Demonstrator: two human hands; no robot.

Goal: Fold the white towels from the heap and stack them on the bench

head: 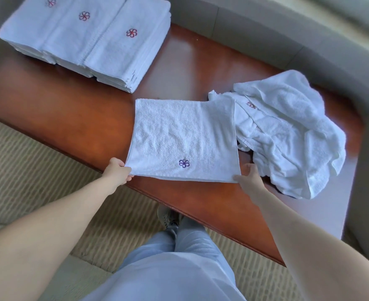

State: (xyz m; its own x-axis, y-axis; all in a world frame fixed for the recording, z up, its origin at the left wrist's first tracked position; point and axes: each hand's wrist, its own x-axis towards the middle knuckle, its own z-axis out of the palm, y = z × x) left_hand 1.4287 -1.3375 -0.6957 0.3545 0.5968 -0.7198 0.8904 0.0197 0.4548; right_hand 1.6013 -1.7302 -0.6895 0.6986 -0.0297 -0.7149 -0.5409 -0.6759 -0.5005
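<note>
From the head camera, a white towel point(183, 140) lies spread flat on the brown wooden surface point(87, 124), its near edge along the surface's front edge and a small purple flower emblem point(183, 163) facing up near that edge. The left hand point(117, 170) pinches the towel's near left corner, fingers curled round the cloth. The right hand point(249, 175) pinches the near right corner in the same way. A second layer shows under the near edge, so the towel seems to be already folded at least once, with more folds probably to come.

Just right of it, touching its far right corner, sits the heap point(288, 131) of crumpled white towels; how many remain cannot be told, but it looks like several. Well apart, at the far left of the surface, stand the stacks point(85, 40) of finished towels, three side by side, each topped with a red emblem. Judging by stacks against heap, most of the work looks done; this towel and the heap are left.
</note>
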